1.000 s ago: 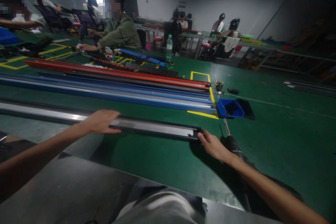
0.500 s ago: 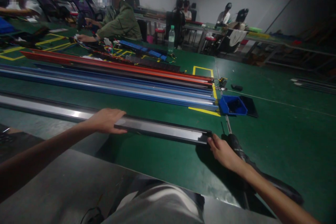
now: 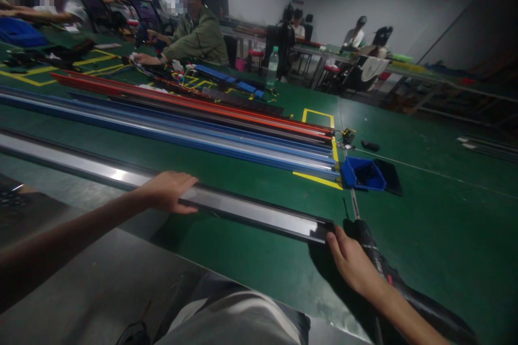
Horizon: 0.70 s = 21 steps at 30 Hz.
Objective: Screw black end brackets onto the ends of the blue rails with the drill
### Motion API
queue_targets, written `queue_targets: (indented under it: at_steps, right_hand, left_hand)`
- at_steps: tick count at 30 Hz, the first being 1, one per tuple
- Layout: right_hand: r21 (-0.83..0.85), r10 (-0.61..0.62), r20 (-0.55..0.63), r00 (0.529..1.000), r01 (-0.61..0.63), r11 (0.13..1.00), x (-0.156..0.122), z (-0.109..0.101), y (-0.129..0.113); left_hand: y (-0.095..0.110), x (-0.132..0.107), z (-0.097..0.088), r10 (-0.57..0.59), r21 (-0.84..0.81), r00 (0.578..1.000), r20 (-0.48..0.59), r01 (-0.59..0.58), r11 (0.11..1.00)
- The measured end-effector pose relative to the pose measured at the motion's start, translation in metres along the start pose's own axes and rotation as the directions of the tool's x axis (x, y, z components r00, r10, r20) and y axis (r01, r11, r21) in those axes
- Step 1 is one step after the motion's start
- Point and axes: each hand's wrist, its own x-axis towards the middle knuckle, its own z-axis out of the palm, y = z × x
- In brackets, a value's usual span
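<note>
A long metal channel with dark edges and a shiny inside [image 3: 251, 213] runs from the left edge of the view to the right of centre, above the green table [image 3: 243, 264]. My left hand [image 3: 170, 192] is closed around its middle part, thumb on the near side and fingers over the far edge. At the channel's right end, my right hand [image 3: 348, 253] grips the end piece with thumb and fingers. A black power screwdriver [image 3: 378, 253] lies beside my right hand, partly behind the forearm.
Blue channels [image 3: 226, 143] and an orange-red channel [image 3: 202, 101] lie across the table beyond. A blue bin [image 3: 364, 174] with small dark parts stands at their right end. Farther back are a bottle [image 3: 272, 67] and a co-worker in a green jacket [image 3: 200, 38] handling wires.
The view has tilted and shifted slightly, so the table things appear lower and further right. Both hands keep their hold on the channel.
</note>
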Motion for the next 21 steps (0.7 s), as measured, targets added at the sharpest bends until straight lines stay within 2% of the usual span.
queue_targets:
  at_steps: [4, 10, 17, 21]
  right_hand:
    - [-0.01, 0.009, -0.003, 1.0, -0.009, 1.0, -0.005, -0.003, 0.006]
    - [-0.04, 0.03, -0.076, 0.997, -0.033, 0.999, -0.004, -0.004, 0.012]
    - [-0.032, 0.075, -0.05, 0.996, -0.076, 0.997, -0.004, -0.006, 0.011]
    - [-0.063, 0.073, -0.024, 0.997, -0.075, 0.995, -0.008, -0.005, 0.013]
  left_hand:
    - [0.006, 0.0, 0.002, 0.034, -0.028, 0.999, -0.028, -0.034, 0.999]
    - [0.015, 0.005, 0.005, 0.074, -0.009, 0.996, -0.051, -0.074, 0.997]
    - [0.021, 0.005, 0.0, 0.06, 0.032, 0.998, 0.005, -0.06, 0.998]
    - [0.022, 0.002, 0.002, 0.071, 0.038, 0.997, -0.019, -0.07, 0.997]
